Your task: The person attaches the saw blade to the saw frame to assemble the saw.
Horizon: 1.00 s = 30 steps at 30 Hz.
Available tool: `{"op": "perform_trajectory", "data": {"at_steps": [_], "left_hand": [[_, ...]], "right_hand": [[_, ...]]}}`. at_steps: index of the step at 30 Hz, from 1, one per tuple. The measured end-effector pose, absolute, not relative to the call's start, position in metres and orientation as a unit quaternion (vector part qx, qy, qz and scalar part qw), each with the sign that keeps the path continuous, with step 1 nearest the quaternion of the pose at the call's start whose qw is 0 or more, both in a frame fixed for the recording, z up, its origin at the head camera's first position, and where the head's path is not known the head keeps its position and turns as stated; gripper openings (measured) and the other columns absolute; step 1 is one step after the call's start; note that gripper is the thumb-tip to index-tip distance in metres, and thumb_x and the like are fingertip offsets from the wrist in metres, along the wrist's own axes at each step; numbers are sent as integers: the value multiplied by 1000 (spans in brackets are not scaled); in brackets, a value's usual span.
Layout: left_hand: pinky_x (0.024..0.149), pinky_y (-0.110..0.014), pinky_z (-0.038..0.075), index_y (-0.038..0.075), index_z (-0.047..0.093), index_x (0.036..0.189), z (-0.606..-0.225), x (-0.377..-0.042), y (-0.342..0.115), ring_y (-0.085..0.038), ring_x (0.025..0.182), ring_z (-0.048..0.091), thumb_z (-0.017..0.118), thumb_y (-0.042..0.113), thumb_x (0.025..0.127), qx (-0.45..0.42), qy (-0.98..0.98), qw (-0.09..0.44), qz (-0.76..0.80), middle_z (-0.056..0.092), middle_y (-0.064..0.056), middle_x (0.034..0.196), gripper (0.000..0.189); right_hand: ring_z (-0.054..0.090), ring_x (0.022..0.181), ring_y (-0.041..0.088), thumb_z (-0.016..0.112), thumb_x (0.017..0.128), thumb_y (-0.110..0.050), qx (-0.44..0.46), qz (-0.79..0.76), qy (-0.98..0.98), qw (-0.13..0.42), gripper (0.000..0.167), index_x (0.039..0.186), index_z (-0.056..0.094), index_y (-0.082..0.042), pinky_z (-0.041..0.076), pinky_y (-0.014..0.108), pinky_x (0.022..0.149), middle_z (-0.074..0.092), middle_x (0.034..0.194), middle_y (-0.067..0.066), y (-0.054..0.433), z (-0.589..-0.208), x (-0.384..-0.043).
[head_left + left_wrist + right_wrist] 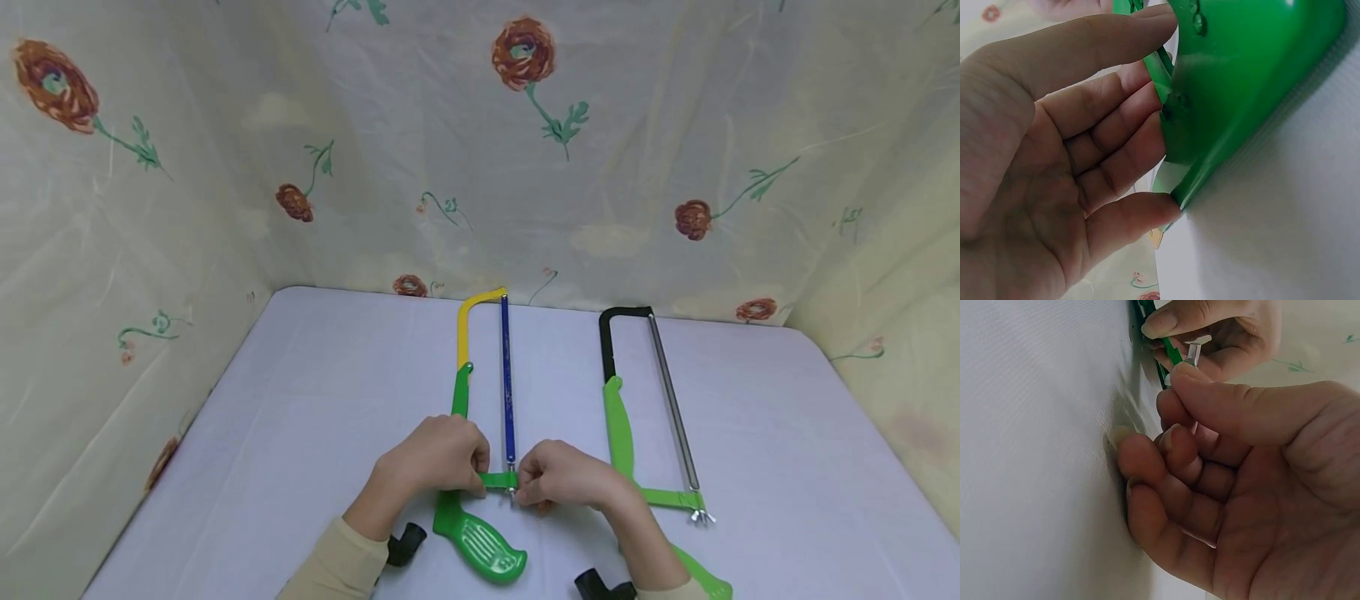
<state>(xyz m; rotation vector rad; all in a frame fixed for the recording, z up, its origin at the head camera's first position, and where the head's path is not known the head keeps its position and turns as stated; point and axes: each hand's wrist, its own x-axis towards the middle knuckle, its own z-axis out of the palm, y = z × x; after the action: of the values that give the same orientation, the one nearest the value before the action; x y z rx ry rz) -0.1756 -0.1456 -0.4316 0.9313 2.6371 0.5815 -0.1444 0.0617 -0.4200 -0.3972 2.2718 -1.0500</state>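
Note:
A hacksaw (487, 546) with a green handle, yellow front frame and blue blade (507, 375) lies on the white table, blade to the right. My left hand (442, 454) grips its green frame near the lower crossbar (498, 481), thumb and fingers on either side in the left wrist view. My right hand (566, 475) is at the crossbar's right end. There its thumb and forefinger pinch the silver wing nut (1193, 353), partly hidden by the fingertips. The right hand's other fingers curl loosely by the table surface.
A second hacksaw (619, 425), black and light green with a grey blade (675, 400), lies to the right, partly under my right forearm. Black pieces (406, 544) sit by both wrists. Flower-patterned cloth (450, 125) hangs around the table (337, 358).

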Motion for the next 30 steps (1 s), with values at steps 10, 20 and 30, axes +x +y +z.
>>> {"op": "perform_trajectory", "data": {"at_steps": [10,20,30], "left_hand": [[52,-19,39,25,65,65,-431,-175,-146,-2,54,46,86,26,73,320,914,143,203,54,15,56,22],[52,-18,40,25,66,66,-430,-176,-145,-2,54,48,85,26,74,320,913,151,204,56,14,57,21],[52,-19,41,25,66,66,-430,-176,-145,-2,55,49,84,26,75,321,913,150,203,56,14,57,20]], "right_hand": [[45,49,10,76,81,-17,-142,-382,865,292,29,64,66,3,32,23,49,54,52,-2,61,-419,-144],[36,42,8,80,79,-32,-102,-342,902,242,44,52,63,-3,26,22,45,46,42,-4,50,-412,-136],[37,43,8,79,78,-32,-77,-305,924,216,43,48,57,-11,27,22,44,45,41,-7,40,-413,-132]]}}
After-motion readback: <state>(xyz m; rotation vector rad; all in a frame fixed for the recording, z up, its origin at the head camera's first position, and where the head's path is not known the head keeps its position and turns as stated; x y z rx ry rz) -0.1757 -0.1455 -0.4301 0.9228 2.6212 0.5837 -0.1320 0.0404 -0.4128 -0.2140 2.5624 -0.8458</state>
